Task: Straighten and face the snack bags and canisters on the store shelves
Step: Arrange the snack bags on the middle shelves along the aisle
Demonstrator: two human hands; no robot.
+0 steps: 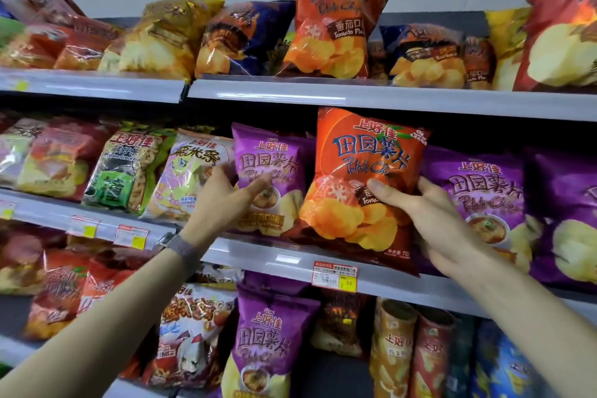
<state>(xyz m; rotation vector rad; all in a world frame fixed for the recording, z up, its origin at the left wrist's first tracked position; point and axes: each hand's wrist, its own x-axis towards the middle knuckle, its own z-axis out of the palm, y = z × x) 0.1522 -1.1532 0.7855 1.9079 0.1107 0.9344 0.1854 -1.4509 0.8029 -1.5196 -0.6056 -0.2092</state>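
My right hand (429,223) grips an orange tomato potato chip bag (361,178) by its right edge, thumb across the front; the bag stands tilted at the front of the middle shelf (290,260). My left hand (226,200) holds the left side of a small purple chip bag (271,165) beside it, thumb on the front and fingers behind its edge. More purple bags (484,194) stand to the right. Canisters (391,355) stand on the lower shelf at the right.
The top shelf (355,97) carries leaning chip bags, with an upright orange tomato bag (332,29) in the middle. Green and pink snack bags (129,168) fill the middle shelf's left. A price tag (334,276) hangs on the shelf rail. Another purple bag (261,346) stands below.
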